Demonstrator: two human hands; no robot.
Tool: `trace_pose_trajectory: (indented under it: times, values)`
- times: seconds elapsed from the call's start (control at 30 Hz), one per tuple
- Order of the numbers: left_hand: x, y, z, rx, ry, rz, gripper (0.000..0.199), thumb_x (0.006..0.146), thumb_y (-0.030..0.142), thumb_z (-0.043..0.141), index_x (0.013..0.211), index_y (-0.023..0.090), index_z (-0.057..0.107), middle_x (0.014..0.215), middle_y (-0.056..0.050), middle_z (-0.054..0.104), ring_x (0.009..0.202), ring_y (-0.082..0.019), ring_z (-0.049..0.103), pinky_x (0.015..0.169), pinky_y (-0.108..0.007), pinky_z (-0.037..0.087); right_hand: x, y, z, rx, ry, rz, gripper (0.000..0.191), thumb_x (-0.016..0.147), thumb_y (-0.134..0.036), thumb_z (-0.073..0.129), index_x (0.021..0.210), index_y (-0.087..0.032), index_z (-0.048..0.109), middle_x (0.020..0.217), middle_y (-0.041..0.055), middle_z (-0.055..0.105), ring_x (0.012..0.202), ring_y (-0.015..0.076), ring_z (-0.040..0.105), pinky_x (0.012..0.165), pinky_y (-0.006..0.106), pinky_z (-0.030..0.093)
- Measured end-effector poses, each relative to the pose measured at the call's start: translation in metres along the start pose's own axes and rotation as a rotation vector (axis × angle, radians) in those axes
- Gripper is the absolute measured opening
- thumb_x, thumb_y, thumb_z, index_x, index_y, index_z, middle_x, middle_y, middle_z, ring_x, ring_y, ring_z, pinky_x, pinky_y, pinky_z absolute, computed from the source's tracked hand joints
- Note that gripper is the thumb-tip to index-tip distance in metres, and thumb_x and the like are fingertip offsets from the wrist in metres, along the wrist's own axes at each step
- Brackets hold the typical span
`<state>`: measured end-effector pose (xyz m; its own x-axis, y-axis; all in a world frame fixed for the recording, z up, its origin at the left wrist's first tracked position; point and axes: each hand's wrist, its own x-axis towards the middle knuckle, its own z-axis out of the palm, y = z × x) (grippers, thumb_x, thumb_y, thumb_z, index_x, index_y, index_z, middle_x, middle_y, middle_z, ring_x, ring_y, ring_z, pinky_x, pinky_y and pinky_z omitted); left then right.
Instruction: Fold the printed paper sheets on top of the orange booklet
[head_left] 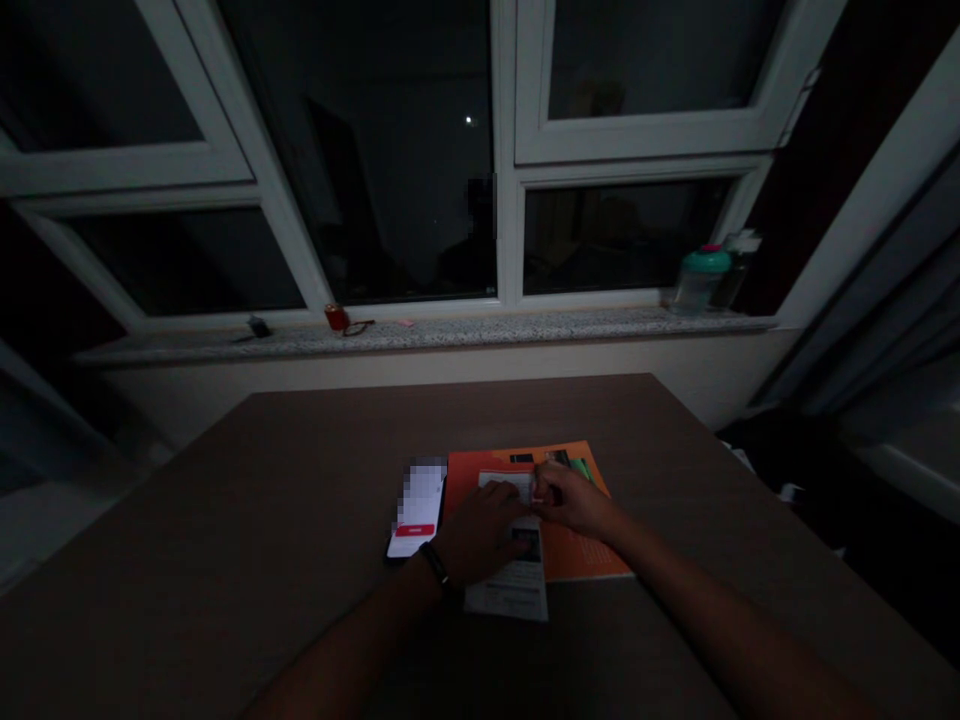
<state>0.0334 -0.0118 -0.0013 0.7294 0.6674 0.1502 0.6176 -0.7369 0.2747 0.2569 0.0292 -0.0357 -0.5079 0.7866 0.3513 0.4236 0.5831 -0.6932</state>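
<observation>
A printed strip of paper lies over an orange book or magazine on the table. My left hand, with a dark band at the wrist, rests palm down across the strip, fingers extended. At the strip's upper right edge, my right hand is closed in a pinch; the paper's edge appears to be between thumb and fingers, though dim light hides the detail. Just left of the book, a phone with a lit screen and a red button lies flat, close to my left hand.
The brown table reaches to the wall under a window. Along the granite sill stand a small red can-like object, a small dark item and a clear bottle with a teal lid. Curtains hang at both sides.
</observation>
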Motion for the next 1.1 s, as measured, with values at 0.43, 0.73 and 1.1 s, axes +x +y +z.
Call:
trace_pose_trajectory:
  times: [0.43, 0.73, 1.1]
  values:
    - [0.0, -0.009, 0.013, 0.001, 0.084, -0.028, 0.047, 0.085, 0.034, 0.068, 0.128, 0.023, 0.051, 0.135, -0.009, 0.049, 0.126, -0.028, 0.043, 0.106, -0.046, 0.036, 0.007, 0.024, 0.005, -0.01, 0.235, 0.169, 0.016, 0.077, -0.018, 0.067, 0.074, -0.021, 0.052, 0.076, -0.0003, 0.061, 0.068, 0.0151, 0.055, 0.063, 0.025, 0.04]
    - [-0.002, -0.014, 0.022, 0.057, 0.051, -0.106, 0.063, 0.088, 0.044, 0.063, 0.142, 0.022, 0.039, 0.151, -0.015, 0.032, 0.14, -0.035, 0.027, 0.111, -0.057, 0.027, 0.004, 0.019, 0.005, 0.022, 0.208, 0.212, 0.015, 0.077, -0.023, 0.068, 0.073, -0.02, 0.053, 0.073, -0.0008, 0.061, 0.064, 0.0145, 0.055, 0.059, 0.024, 0.04]
    - [-0.009, -0.002, 0.015, 0.046, 0.004, -0.103, 0.066, 0.085, 0.044, 0.066, 0.142, 0.026, 0.038, 0.151, -0.012, 0.034, 0.139, -0.035, 0.029, 0.111, -0.056, 0.027, -0.01, -0.001, 0.009, 0.047, 0.163, 0.208, 0.014, 0.076, -0.018, 0.066, 0.072, -0.021, 0.052, 0.073, -0.0012, 0.055, 0.062, 0.0139, 0.053, 0.056, 0.023, 0.039]
